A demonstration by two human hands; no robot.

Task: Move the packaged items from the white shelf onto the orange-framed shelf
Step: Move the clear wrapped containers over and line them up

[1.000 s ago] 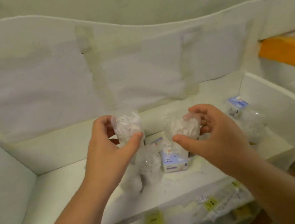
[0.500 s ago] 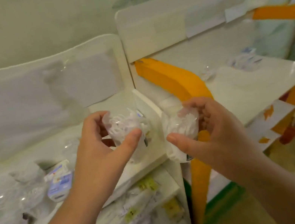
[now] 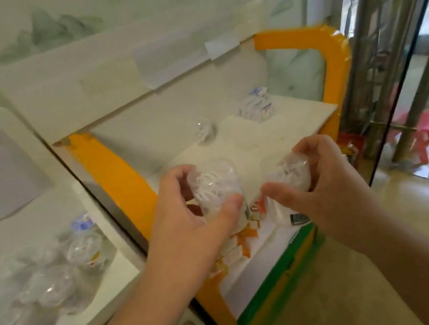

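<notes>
Two clear packs are held at once, one in each hand, just short of the orange shelf (image 3: 333,61). Nearest, the left hand (image 3: 189,224) is curled round the left pack (image 3: 217,187), thumb across its front and fingers behind, while the right hand (image 3: 323,186) pinches the right pack (image 3: 287,178) near its top, so that the lower part hangs free below the thumb. Both packs are thin crinkled plastic stuffed with white pieces (what the pieces are cannot be made out), and such film is judged slippery: with only a pinch at the top, the right pack could slide out or swing against the shelf's front edge as it is carried over. If either were let go too early, it would likely drop past the edge toward the lower tier or the floor. Beyond the hands, the shelf board (image 3: 274,134) is bare in its near half, so room for setting down is not lacking; farther back a small clear pack (image 3: 203,132) and a blue-labelled pack (image 3: 256,106) already stand, well apart from each other, and could be knocked over if the new packs were pushed too deep. Off to the left, more packs (image 3: 55,276) are left on the white shelf (image 3: 110,292), so the task is judged far from finished, and some of these lie close to its front lip, where a passing forearm might catch them.
</notes>
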